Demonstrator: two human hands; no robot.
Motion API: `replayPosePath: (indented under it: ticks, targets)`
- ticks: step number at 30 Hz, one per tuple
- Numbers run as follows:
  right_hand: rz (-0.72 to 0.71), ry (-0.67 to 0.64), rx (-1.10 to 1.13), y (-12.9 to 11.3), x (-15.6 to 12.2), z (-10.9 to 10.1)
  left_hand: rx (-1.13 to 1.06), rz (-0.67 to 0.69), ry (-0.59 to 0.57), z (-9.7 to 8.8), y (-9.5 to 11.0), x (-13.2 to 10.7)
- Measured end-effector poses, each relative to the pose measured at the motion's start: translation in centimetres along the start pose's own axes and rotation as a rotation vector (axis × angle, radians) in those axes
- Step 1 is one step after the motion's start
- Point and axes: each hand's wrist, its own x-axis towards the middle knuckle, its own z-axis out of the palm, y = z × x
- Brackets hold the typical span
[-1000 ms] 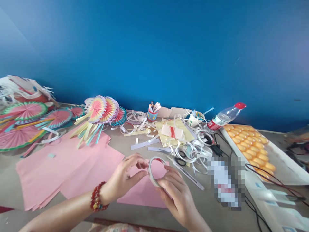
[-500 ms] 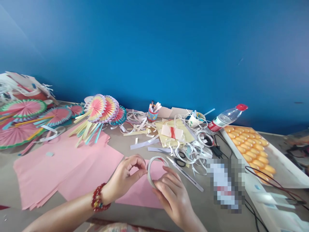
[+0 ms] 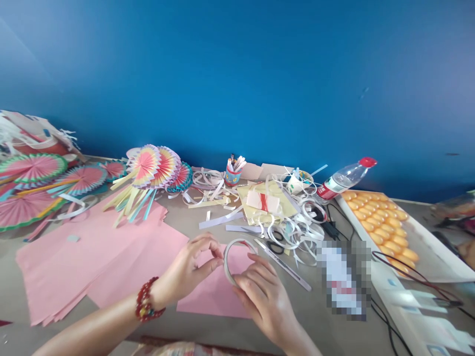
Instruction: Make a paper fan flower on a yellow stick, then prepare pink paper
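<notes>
My right hand point(image 3: 261, 291) grips a narrow roll of white tape point(image 3: 227, 262) by its right side, holding the ring upright above a pink paper sheet point(image 3: 211, 301). My left hand point(image 3: 198, 267), with a beaded bracelet point(image 3: 146, 299) on the wrist, has thumb and forefinger pinched at the roll's left edge. Whether a loose tape end lies between those fingertips is too small to make out. Left of the hands lies a stack of larger pink sheets point(image 3: 67, 267). Just right of the roll are a slim cutter knife point(image 3: 285, 267) and black-handled scissors point(image 3: 275, 242).
Folded paper fans point(image 3: 146, 165) and pinwheel rosettes point(image 3: 83, 179) lie at the back left. A pen cup point(image 3: 233, 175), curled white paper strips point(image 3: 297, 230) and a tilted plastic bottle point(image 3: 343, 180) stand or lie behind. To the right are a tray of orange-yellow pieces point(image 3: 382, 222) and dark cables point(image 3: 386, 316).
The whole view has shifted slightly. Both hands keep nearly the same pose around the tape roll, with the left fingertips still at its edge.
</notes>
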Motion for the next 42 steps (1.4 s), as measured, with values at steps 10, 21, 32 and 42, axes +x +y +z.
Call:
replayPosePath:
  ticks: [10, 21, 32, 42]
  targets:
    - [0.032, -0.058, 0.030, 0.1, -0.7, 0.1, 0.028, -0.003, -0.091, -0.4, -0.2, -0.5]
    - [0.122, -0.178, -0.075, 2.8, -1.2, -3.7, 0.144, -0.106, -0.052, -3.3, -2.0, -0.3]
    - [0.210, -0.213, -0.378, 6.8, -0.7, -4.3, 0.207, -0.139, 0.050, -4.2, -5.0, 1.3]
    - [0.227, -0.256, -0.309, 6.2, -0.7, -3.9, 0.285, -0.117, 0.048, -3.7, -6.7, 0.2]
